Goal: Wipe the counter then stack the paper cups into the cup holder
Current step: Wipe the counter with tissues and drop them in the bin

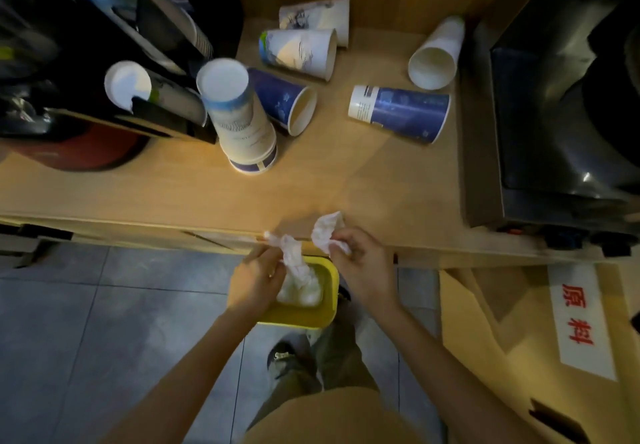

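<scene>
Several paper cups lie on their sides on the wooden counter: a blue one, a white one, a dark blue one and two pale ones at the back. An upside-down stack of cups stands by the black cup holder, whose slots hold cups. My left hand grips a white tissue rising from a yellow tissue box. My right hand holds a crumpled tissue at the counter's front edge.
A dark metal appliance fills the counter's right end. A red round object sits under the cup holder at left. A cardboard box with a red-lettered label stands on the grey tiled floor at right.
</scene>
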`<state>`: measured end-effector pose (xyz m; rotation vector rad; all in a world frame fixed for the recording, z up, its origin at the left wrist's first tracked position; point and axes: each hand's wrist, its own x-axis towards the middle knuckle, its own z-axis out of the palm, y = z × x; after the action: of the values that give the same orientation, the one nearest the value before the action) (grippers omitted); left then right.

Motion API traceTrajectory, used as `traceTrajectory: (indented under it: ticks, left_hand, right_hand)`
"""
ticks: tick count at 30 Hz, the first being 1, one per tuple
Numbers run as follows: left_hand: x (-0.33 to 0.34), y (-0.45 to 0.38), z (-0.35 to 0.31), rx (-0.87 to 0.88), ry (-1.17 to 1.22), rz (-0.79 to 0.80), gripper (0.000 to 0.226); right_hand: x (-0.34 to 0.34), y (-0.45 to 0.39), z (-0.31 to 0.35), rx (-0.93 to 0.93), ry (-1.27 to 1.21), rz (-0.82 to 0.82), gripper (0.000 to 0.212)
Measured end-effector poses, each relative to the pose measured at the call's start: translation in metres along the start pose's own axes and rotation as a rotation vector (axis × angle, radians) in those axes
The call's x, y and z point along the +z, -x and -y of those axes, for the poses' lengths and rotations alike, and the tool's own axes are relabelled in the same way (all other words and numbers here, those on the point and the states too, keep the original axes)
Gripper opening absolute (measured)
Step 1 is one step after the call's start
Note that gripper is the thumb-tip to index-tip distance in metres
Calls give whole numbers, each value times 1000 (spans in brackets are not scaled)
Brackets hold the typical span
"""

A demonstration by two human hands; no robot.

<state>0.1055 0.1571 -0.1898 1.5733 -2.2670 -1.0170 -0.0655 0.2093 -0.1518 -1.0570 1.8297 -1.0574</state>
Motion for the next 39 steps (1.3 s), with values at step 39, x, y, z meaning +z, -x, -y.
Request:
traceTrajectory:
  ticks: [39]
  left_hand:
    - [283, -20, 267, -482, -201, 581, 35]
  right_hand:
    - [194, -29, -389, 282, 550, 415, 35]
